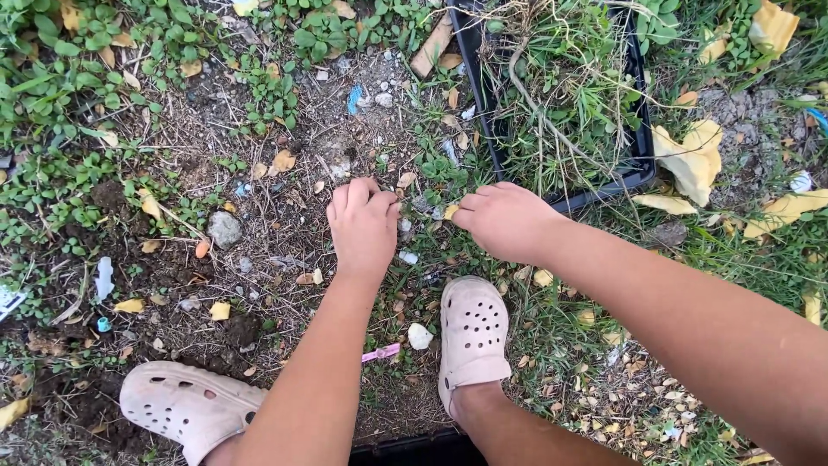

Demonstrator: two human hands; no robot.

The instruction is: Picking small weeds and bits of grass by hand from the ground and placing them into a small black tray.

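The left hand was pressed down on the bare ground, fingers curled in narrow, knuckles up; I could not tell if it held anything under the palm. The right hand was just beside it, on the grass edge, with thumb and first fingers pinched narrow on a small yellowish leaf piece at its fingertips.

Between the two hands grew a low patch of small weeds, just beyond the fingertips, touching the soil. I judged these weeds to be light, soft and thin, easy to tear at the stem, so they are better taken low, near the root, where the stem meets the earth. The soil looked dry and crumbly, with small stones, so roots may come out with little force. The weeds looked green, with small round leaves, short, mixed with dry straw and yellow fallen leaves.

Beyond the right hand stood a black plastic tray filled with pulled grass and roots. Below the hands, near the wrists, were two pale foam clogs. A grey stone lay well to the outer side of the left hand.
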